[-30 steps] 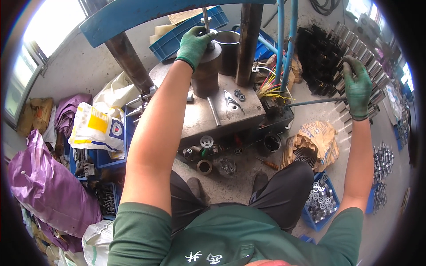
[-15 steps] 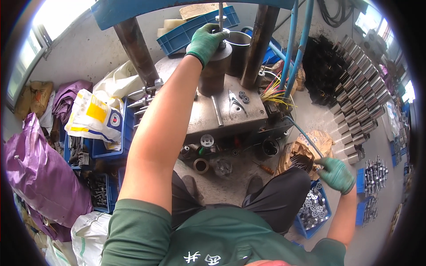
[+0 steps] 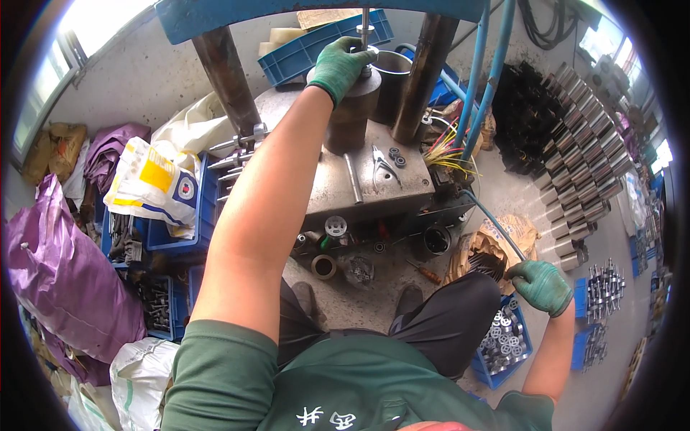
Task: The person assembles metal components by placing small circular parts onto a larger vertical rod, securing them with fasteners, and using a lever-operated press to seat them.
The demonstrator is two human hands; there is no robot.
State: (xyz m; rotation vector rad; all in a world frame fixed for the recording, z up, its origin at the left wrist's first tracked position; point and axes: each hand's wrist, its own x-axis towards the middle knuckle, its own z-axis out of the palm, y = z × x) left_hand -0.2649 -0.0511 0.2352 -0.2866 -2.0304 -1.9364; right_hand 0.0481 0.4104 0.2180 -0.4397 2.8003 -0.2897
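My left hand point(image 3: 343, 68), in a green glove, is closed around a metal shaft with round discs point(image 3: 365, 30) that stands upright on a thick steel cylinder point(image 3: 348, 118). The glove hides part of the shaft. Down at the right, my right hand point(image 3: 544, 287), also gloved in green, is closed at the lower end of a thin blue lever point(image 3: 496, 220) beside the press. On the steel press bed point(image 3: 323, 194) lie a metal rod point(image 3: 353, 178), a pair of pliers point(image 3: 384, 170) and small black rings point(image 3: 396, 156).
Dark press columns point(image 3: 225, 79) flank the work. A blue crate point(image 3: 504, 337) of metal discs sits near my right knee. Stacked steel sleeves point(image 3: 586, 158) stand at the right, purple sacks point(image 3: 72, 273) at the left. Coloured wires point(image 3: 449, 154) stick out beside the bed.
The fingers of my right hand have curled in more at the lever's end. My left hand stays at the shaft, and the whole view has shifted slightly.
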